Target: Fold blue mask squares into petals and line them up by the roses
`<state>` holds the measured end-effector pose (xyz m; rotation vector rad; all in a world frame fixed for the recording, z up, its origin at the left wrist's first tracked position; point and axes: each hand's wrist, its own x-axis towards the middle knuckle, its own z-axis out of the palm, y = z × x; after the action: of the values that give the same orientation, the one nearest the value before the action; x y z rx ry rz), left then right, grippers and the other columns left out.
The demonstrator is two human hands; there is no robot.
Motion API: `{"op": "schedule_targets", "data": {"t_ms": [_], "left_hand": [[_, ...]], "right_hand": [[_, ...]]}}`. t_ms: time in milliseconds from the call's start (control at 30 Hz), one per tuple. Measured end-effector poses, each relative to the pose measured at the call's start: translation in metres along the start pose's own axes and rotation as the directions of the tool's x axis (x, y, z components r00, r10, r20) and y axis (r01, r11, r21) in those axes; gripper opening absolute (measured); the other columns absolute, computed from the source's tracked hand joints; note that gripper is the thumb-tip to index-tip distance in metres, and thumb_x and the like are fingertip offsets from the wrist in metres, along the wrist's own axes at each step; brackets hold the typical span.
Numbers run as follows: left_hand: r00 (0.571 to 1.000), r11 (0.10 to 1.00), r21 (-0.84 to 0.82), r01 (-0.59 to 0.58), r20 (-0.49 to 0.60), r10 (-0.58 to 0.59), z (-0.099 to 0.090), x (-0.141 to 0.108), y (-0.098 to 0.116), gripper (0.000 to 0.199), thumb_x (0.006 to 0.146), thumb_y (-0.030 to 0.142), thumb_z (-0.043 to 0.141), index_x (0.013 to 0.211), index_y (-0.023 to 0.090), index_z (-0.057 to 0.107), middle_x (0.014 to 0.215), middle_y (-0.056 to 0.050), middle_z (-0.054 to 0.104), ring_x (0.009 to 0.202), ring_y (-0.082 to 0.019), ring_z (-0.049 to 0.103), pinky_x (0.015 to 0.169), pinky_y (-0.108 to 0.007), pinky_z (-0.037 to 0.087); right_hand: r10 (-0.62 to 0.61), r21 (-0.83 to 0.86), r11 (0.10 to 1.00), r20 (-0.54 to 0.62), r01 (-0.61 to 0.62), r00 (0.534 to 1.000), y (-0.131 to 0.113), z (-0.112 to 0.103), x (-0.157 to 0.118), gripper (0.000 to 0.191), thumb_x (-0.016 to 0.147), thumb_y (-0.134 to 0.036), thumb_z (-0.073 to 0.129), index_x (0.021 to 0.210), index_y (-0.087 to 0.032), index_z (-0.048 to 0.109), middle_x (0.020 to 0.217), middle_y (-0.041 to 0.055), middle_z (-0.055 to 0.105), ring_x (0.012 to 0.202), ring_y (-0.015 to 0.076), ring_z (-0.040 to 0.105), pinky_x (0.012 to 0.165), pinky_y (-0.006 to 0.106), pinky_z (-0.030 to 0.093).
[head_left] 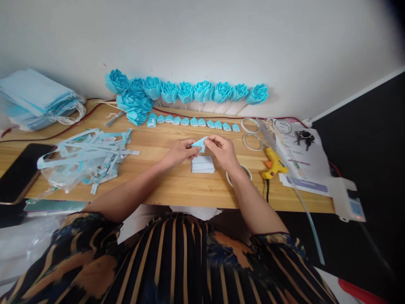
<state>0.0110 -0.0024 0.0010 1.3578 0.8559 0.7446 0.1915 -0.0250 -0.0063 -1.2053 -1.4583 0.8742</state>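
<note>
Left grip [181, 152], right grip [224, 153] pinching folded blue piece [199, 144]; forearms [136, 184] angled inward.

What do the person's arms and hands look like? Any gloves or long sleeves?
No. The left hand and right hand wear no gloves. The left sleeve and right sleeve are short, dark and patterned, with tan stripes, so the forearms are bare.

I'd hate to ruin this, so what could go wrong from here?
The blue piece between the left hand and right hand might unfold if a grip slackens. The cord of the glue gun reaches the edge of the table; a snag could drag the gun. Reaching forward could disturb the folded pieces.
</note>
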Motion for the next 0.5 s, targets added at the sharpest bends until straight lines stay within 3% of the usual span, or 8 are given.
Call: {"op": "schedule_targets", "data": {"t_ms": [233,367,500], "left_hand": [[1.000,1.000,-0.001,0.010,0.003,-0.010,0.0002,-0.0014,0.0021,0.019,0.075,0.028,0.069,0.066,0.015,0.058,0.059,0.002,0.059,0.051,-0.006,0.050,0.052,-0.019,0.040],[1.000,0.998,-0.059,0.030,-0.001,-0.030,-0.0004,-0.0024,0.0031,0.020,0.075,0.030,0.069,0.066,0.015,0.058,0.058,0.002,0.059,0.051,-0.006,0.050,0.051,-0.019,0.040],[0.998,0.991,-0.119,0.057,-0.025,-0.060,-0.0011,-0.0010,0.0016,0.022,0.073,0.031,0.071,0.066,0.015,0.057,0.057,0.002,0.059,0.050,-0.006,0.050,0.051,-0.020,0.040]], "right_hand": [[-0.056,-0.084,0.995,0.009,0.057,0.998,-0.0041,0.0011,-0.0017,0.015,0.078,-0.034,0.071,0.085,-0.020,0.071,0.073,-0.0021,0.066,0.066,0.0121,0.058,0.065,0.026,0.049],[-0.239,-0.251,0.939,0.013,0.234,0.971,-0.0089,0.0007,-0.0027,0.009,0.084,-0.027,0.066,0.086,-0.023,0.073,0.082,0.0009,0.071,0.075,0.0158,0.064,0.075,0.031,0.052],[-0.384,-0.380,0.843,0.071,0.381,0.921,-0.0090,-0.0023,-0.0026,0.017,0.089,-0.021,0.060,0.092,-0.028,0.075,0.093,0.0018,0.075,0.089,0.0186,0.067,0.084,0.036,0.052]]}}
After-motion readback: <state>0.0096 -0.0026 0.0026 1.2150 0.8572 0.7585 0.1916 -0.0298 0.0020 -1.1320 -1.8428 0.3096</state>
